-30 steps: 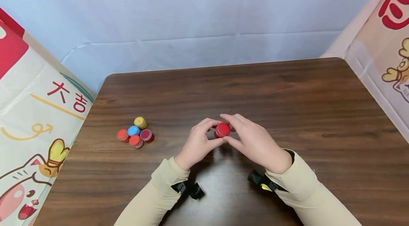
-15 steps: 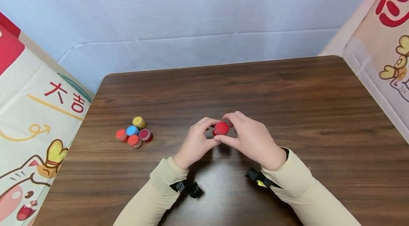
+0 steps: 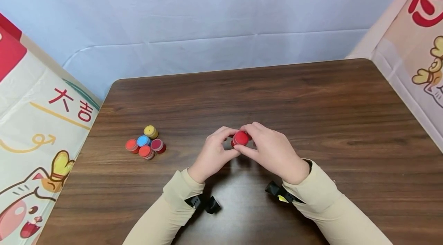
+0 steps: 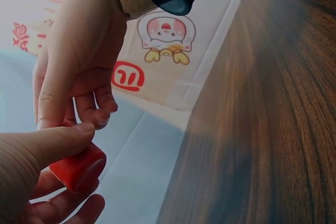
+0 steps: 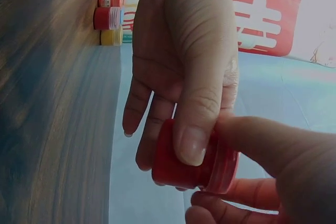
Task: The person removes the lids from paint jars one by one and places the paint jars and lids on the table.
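A small red jar (image 3: 240,138) with a red lid is held between both hands, above the middle of the table. My left hand (image 3: 214,153) pinches the jar's body; its thumb lies across the side in the right wrist view, where the jar (image 5: 178,163) shows tilted on its side. Around the lid end, my right hand (image 3: 271,152) grips with thumb and fingers. In the left wrist view the smooth base end of the jar (image 4: 84,170) faces away from the right hand (image 4: 79,51). The lid sits on the jar.
On the left of the brown wooden table (image 3: 311,99) stand several small jars close together: a yellow-lidded jar (image 3: 150,131), a blue-lidded jar (image 3: 143,140), a dark red jar (image 3: 158,145) and two orange-red-lidded jars (image 3: 146,152). Pale cloth (image 3: 207,14) hangs behind.
The right hand's fingers have loosened from the lid, shifted round it and closed on it again. The left hand keeps its hold; the jar stays nearly in place.
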A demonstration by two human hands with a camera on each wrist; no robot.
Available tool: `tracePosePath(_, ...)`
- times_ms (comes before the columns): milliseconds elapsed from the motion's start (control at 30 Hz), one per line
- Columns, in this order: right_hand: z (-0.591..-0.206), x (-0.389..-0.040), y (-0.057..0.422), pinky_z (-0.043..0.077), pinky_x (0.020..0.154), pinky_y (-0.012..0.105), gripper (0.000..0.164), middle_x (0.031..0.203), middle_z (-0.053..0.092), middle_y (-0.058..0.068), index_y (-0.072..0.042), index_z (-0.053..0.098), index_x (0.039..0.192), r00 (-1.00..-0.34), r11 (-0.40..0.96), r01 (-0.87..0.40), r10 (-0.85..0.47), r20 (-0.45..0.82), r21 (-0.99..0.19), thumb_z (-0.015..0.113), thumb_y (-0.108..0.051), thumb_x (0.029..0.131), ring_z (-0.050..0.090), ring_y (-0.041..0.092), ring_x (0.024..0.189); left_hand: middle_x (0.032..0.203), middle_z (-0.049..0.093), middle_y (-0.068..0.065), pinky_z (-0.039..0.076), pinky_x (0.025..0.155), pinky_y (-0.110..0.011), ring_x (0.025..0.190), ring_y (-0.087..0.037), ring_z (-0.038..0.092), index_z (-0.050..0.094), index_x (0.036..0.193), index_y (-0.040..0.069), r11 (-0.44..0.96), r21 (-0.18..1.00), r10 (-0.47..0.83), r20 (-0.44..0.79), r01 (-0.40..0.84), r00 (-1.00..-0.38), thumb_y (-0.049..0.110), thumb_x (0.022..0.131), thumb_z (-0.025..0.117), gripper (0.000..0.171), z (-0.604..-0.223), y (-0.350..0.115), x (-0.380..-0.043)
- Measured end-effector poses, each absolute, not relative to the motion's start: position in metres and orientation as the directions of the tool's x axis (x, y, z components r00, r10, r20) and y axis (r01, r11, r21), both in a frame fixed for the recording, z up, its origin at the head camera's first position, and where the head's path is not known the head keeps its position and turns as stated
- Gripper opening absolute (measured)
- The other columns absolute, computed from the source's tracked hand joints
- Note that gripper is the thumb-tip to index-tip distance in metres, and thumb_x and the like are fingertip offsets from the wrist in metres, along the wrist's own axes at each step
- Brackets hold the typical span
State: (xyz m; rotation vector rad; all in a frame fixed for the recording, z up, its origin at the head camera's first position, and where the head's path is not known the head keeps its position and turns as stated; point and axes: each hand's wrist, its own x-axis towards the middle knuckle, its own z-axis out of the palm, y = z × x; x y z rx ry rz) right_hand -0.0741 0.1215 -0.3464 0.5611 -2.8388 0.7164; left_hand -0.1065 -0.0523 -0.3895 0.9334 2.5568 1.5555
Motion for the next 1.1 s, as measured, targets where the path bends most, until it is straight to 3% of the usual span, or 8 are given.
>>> tracePosePath(333,-0.3403,-0.0729,0.1257,0.047,0.057,0.023,0.049,0.096,0.06,0.002,-0.007,0.059,0.119,-0.896,0.784,-0.443,-0.372,0.242,-0.434,0.077,-0.025,0.077,0.053,0.008,0.069,0.1,0.061,0.001,0.049,0.08,-0.04,0.095,-0.011,0.057,0.065,0.109,0.007,0.364,0.796,0.463,0.296,0.483,-0.836,0.012,0.076,0.078,0.036,-0.3886,-0.0523,-0.1056)
tracePosePath(533,-0.3366,-0.0726,0.1293,0.046,0.058,0.026,0.058,0.099,0.061,-0.001,-0.009,0.058,0.121,-0.906,0.778,-0.422,-0.344,0.247,-0.466,0.077,-0.039,0.075,0.056,0.01,0.075,0.1,0.061,0.0,0.049,0.081,-0.041,0.096,-0.012,0.057,0.065,0.108,0.006,0.347,0.804,0.464,0.3,0.482,-0.834,0.01,0.075,0.078,0.036,-0.3884,-0.052,-0.1056)
tracePosePath(667,-0.3383,-0.0728,0.1267,0.042,0.052,0.024,0.051,0.087,0.054,-0.003,-0.011,0.06,0.108,-0.915,0.798,-0.398,-0.309,0.26,-0.453,0.073,-0.048,0.075,0.049,0.007,0.063,0.1,0.061,0.001,0.049,0.08,-0.042,0.095,-0.011,0.056,0.065,0.107,0.006,0.338,0.813,0.47,0.29,0.474,-0.834,0.008,0.077,0.075,0.031,-0.3883,-0.0514,-0.1053)
tracePosePath(833,-0.34,-0.0726,0.1242,0.037,0.047,0.023,0.041,0.076,0.047,-0.006,-0.014,0.059,0.097,-0.916,0.816,-0.386,-0.287,0.279,-0.43,0.074,-0.045,0.076,0.039,0.006,0.053,0.099,0.061,0.0,0.049,0.08,-0.041,0.094,-0.011,0.056,0.066,0.105,0.006,0.325,0.807,0.469,0.314,0.492,-0.825,0.008,0.077,0.075,0.029,-0.3881,-0.0505,-0.1046)
tracePosePath(1100,-0.3415,-0.0721,0.1245,0.043,0.052,0.022,0.036,0.09,0.057,0.001,-0.011,0.063,0.106,-0.892,0.791,-0.444,-0.346,0.29,-0.421,0.075,-0.032,0.079,0.047,0.006,0.061,0.1,0.061,0.001,0.05,0.08,-0.04,0.095,-0.011,0.056,0.065,0.106,0.007,0.335,0.803,0.458,0.318,0.492,-0.83,0.011,0.077,0.077,0.031,-0.3889,-0.0514,-0.1052)
